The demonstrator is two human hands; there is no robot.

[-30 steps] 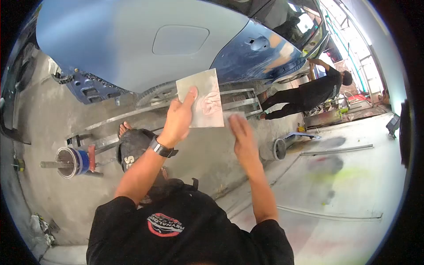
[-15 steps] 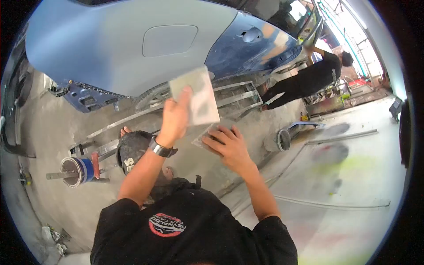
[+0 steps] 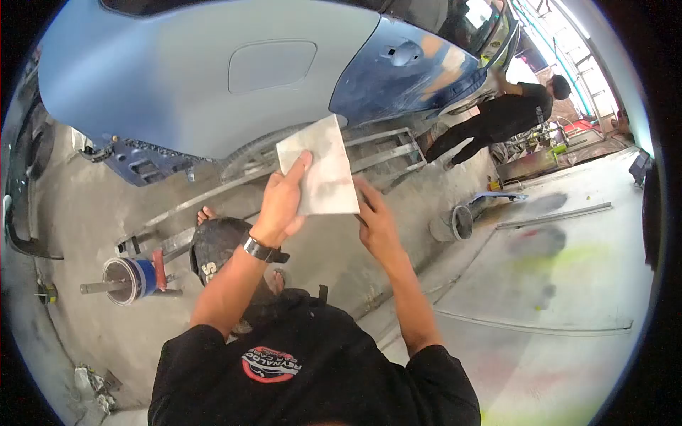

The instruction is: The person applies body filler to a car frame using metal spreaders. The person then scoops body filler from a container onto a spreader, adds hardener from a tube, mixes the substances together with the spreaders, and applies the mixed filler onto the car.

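My left hand (image 3: 279, 206) grips a pale flat board (image 3: 328, 167) with the thumb lying across its face; the other fingers are behind it. Grey smudges mark the board's lower part. At the board's right edge is my right hand (image 3: 380, 228), its fingers bent and partly hidden behind the board. The thin grey flat spreader seen in this hand a moment earlier is now out of sight behind the board. Beyond both hands stands a blue car body (image 3: 106, 78) with a grey-coated panel (image 3: 202, 85) around its fuel flap (image 3: 272, 66).
A person in black (image 3: 508, 117) stands at the car's far end. Metal rails (image 3: 213, 192) lie beside the car. A person in a dark cap (image 3: 220, 245) is low down by my left arm. Buckets stand left (image 3: 128, 280) and right (image 3: 451, 224). A paint-marked white wall (image 3: 554, 291) is on the right.
My right hand has moved up to the board's right edge, and its grey spreader has gone out of sight behind it. The board has shifted slightly right and down in view.
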